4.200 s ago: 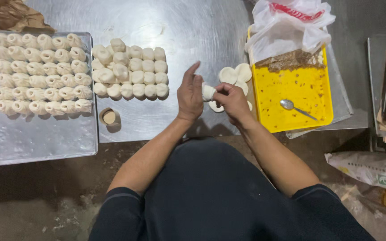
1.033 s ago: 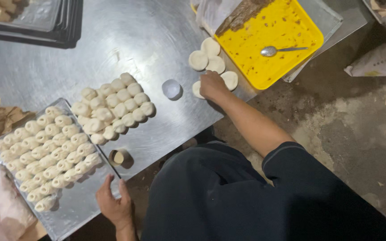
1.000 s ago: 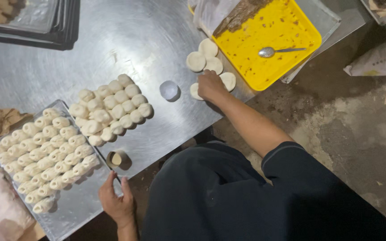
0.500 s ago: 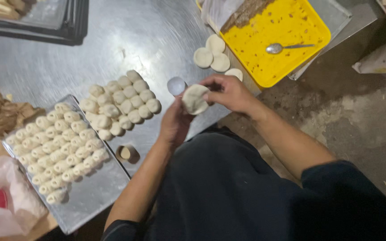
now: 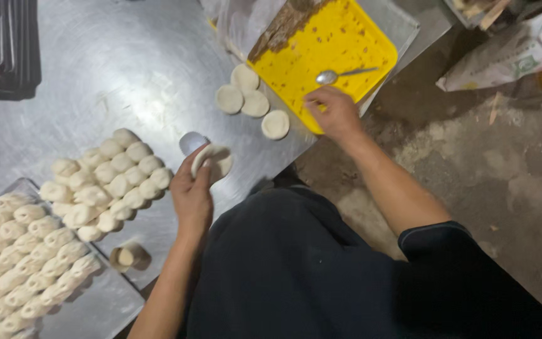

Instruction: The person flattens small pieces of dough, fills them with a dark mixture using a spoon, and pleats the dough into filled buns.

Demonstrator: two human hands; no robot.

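My left hand holds a round flat dough wrapper cupped over the steel table. My right hand reaches onto the edge of the yellow tray, fingers curled, just below a metal spoon lying on the tray. Whether it holds anything I cannot see. Several flat dough rounds lie on the table between both hands. A heap of shaped dumplings sits left of my left hand.
A metal tray packed with rows of shaped dumplings is at the lower left. A small cup stands by it. Dark stacked trays sit top left. A brown filling block lies on the yellow tray. Sacks rest on the floor at right.
My left hand came up from the tray edge to take the wrapper. My right hand let go of the wrapper and moved right to the yellow tray near the spoon.
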